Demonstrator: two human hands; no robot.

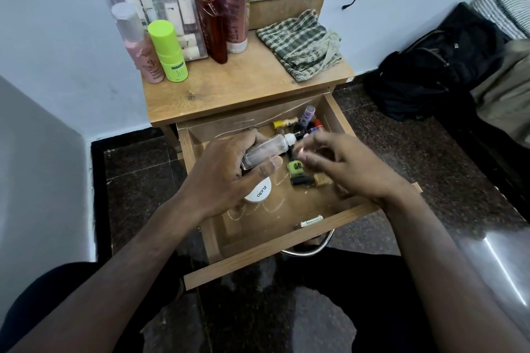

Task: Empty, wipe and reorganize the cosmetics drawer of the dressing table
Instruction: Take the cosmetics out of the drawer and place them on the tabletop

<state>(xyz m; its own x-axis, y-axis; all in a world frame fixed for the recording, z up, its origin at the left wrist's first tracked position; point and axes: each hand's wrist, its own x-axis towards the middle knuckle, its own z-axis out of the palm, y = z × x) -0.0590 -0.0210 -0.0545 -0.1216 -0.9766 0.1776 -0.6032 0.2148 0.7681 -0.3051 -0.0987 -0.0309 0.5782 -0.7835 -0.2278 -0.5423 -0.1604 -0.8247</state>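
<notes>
Wooden drawer (200, 238) holds green bottle (298, 170), white jar (259, 193).

**Hidden and cut off around the drawer**

The left hand (229, 169) covers part of the white jar (259, 194) in the drawer (275, 264). The right hand (341, 166) is blurred; whether its fingertips hold anything cannot be told. The small bottles (304, 120) at the drawer's back corner overlap, labels unreadable. Above it, the top edge cuts off the pink tube (232, 0)

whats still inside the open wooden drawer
A white round jar, a green nail polish bottle and small tubes at the back show. The hands cover the middle.
</notes>
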